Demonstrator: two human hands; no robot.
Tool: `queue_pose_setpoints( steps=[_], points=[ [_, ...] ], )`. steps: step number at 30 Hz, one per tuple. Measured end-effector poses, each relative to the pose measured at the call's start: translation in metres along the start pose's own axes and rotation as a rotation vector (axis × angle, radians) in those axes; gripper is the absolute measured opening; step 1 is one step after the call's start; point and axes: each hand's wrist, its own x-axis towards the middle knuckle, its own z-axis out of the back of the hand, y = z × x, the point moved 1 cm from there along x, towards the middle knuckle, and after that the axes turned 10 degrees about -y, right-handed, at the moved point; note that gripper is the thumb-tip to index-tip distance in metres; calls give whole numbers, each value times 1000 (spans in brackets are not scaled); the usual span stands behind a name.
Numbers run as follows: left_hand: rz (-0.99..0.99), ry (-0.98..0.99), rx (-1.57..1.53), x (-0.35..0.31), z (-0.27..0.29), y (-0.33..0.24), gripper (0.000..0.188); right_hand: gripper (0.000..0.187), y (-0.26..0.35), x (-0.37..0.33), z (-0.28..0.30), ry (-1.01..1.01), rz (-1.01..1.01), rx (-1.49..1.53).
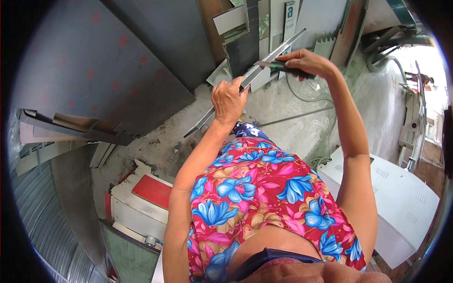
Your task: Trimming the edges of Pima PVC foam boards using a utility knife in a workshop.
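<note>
My left hand (228, 100) is closed around the middle of a long, thin silver metal strip (283, 46). The strip slants from the lower left up to the upper right, held above the floor. In my right hand (304, 63) is a utility knife (282, 66) with a dark green and black handle, its blade pointing left. The blade tip lies at the strip's edge, a little beyond my left fingers; whether it presses on the metal I cannot tell. Part of the strip is hidden behind my left hand.
Large dark grey sheets (127, 52) lean at the left. Offcut panels (236, 21) stand along the far side. A thin hose (302, 96) runs over the concrete floor (288, 111). A white metal cabinet (401, 188) is at the right, a red-and-white panel (152, 191) at the lower left.
</note>
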Motion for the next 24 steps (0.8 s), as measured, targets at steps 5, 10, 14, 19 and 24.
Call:
queue_pose_setpoints(
  steps=[5,10,14,19,24],
  points=[
    [-97,-74,-91,-12,-20,-8,38,38,-52,57,56,-135,-67,-226],
    [-113,-45,-126,-18,-29,-11,37,37,-40,69,61,2,-113,-420],
    [-116,-66,-154,-23,-33,-3,42,37,-18,65,56,65,-86,-512],
    [-121,-83,-167,-33,-35,5,47,37,-20,66,49,77,-40,-557],
    [-116,-85,-180,-39,-31,8,46,37,-12,52,31,110,-42,-473]
  ],
)
